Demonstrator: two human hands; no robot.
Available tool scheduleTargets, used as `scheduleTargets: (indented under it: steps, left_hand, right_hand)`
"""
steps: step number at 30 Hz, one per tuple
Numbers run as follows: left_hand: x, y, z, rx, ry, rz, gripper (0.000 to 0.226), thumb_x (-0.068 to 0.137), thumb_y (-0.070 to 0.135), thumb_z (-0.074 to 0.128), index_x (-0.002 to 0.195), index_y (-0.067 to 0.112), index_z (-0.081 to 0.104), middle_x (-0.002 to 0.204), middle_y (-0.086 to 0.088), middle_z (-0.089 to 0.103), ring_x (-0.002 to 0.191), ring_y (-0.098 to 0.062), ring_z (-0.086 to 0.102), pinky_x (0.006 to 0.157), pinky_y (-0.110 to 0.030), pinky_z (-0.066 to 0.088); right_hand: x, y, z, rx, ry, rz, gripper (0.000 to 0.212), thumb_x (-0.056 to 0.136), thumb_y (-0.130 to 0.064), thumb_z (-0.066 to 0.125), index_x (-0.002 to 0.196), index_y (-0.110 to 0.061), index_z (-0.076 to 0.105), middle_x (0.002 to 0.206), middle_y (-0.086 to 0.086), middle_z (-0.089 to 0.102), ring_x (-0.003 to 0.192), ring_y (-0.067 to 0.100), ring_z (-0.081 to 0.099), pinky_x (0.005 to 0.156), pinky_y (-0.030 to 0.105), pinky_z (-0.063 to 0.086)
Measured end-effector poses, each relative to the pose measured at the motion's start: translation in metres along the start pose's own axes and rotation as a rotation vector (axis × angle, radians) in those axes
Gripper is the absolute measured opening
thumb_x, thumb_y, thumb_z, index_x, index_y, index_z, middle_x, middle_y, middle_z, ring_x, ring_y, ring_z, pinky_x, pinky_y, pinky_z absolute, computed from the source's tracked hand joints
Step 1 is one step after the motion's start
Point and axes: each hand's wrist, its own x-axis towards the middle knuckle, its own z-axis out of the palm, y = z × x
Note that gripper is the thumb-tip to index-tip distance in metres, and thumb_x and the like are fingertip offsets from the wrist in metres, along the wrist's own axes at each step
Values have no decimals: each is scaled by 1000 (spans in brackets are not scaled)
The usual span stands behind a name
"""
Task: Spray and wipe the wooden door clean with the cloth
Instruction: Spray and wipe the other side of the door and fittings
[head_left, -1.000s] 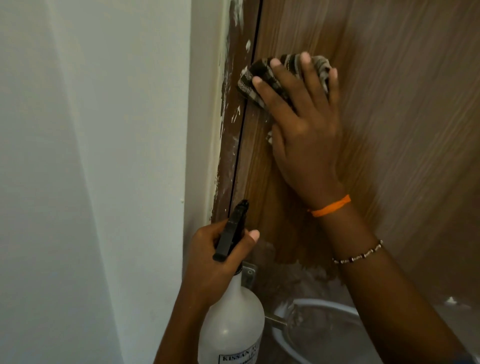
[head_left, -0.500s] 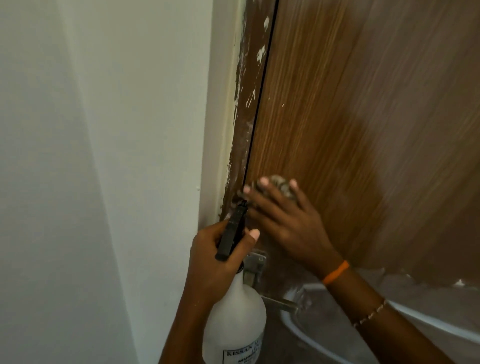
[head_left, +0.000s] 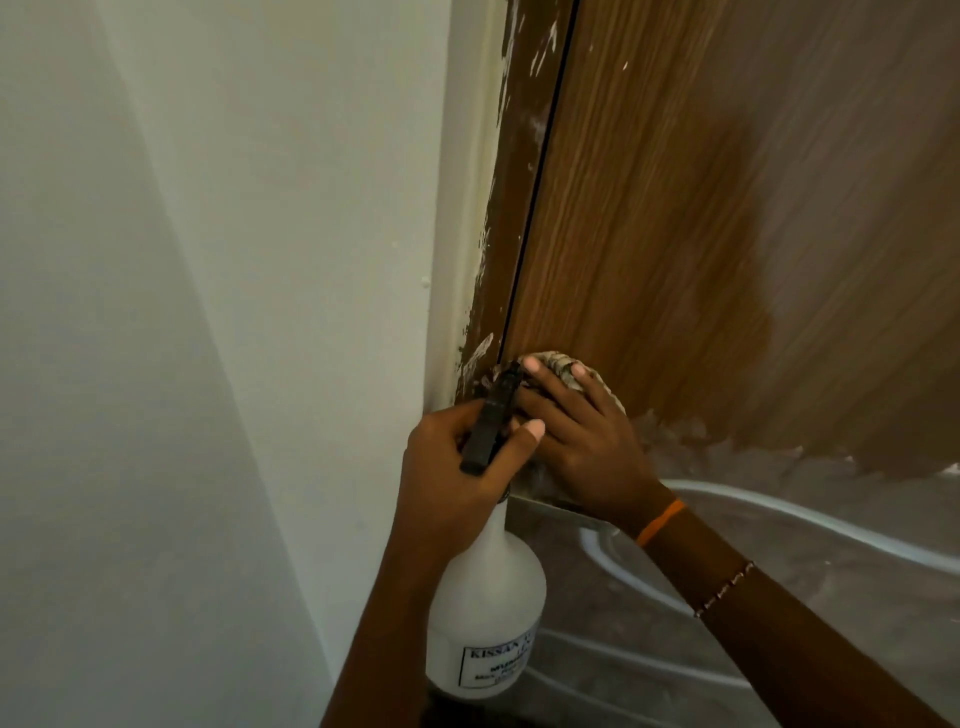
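The right hand (head_left: 582, 447) presses the cloth (head_left: 563, 366) flat against the wooden door (head_left: 649, 218), close to the door's left edge, where it meets the paint-flecked frame (head_left: 514, 208). Its fingers lie spread over the bunched fabric and curl slightly round it, so this grip is closed on the cloth. The left hand (head_left: 457, 467) is wrapped around the neck of the spray bottle (head_left: 488, 597), thumb beside the black trigger head (head_left: 491, 421), which stands just in front of the right hand's fingers.

The cloth looks soft and limp, and probably damp. It should bunch and fold under pressure rather than slide as 1 flat sheet, so a wadded palm hold with the fingertips on top seems best. The door is stiff and smooth. A darker patch shows on it, probably wet, so the cloth may glide easily there.

The bottle's white plastic is translucent and looks light but rigid. The neck below the trigger is the natural place to hold it. 1 risk is the nozzle bumping the wiping fingers.
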Motion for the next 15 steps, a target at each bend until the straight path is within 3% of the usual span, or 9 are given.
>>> scheduleTargets:
  steps: [5, 8, 13, 15]
  left_hand:
    - [-1, 0, -2, 21, -20, 1, 27, 70, 58, 56, 72, 32, 61, 61, 21, 65, 63, -5, 64, 64, -12, 50]
    - [-3, 2, -4, 6, -28, -4, 28, 70, 57, 57, 70, 29, 61, 57, 19, 63, 57, -4, 61, 61, -12, 48]
    - [-6, -4, -9, 11, -30, 5, 35, 68, 59, 57, 70, 24, 64, 60, 15, 65, 61, -11, 64, 66, -20, 53]
    - [-7, -4, -9, 17, -36, -5, 35, 68, 61, 56, 71, 27, 63, 61, 14, 66, 62, -11, 64, 66, -20, 54]
  right_hand:
    - [-5, 9, -11, 52, -48, -68, 44, 93, -17, 54, 135, -14, 41, 149, 6, 38, 138, 29, 32, 114, 45, 24]
    - [-26, 19, -17, -4, -75, -35, 45, 100, -13, 46, 143, -17, 35, 152, 5, 34, 143, 26, 26, 117, 46, 21]
    - [-51, 19, -21, -72, -82, 52, 43, 99, -10, 46, 141, -18, 40, 150, 4, 35, 146, 25, 18, 119, 46, 11]
    - [-35, 15, -20, -51, -55, 31, 39, 100, -12, 46, 139, -16, 43, 149, 4, 38, 144, 27, 23, 119, 46, 12]
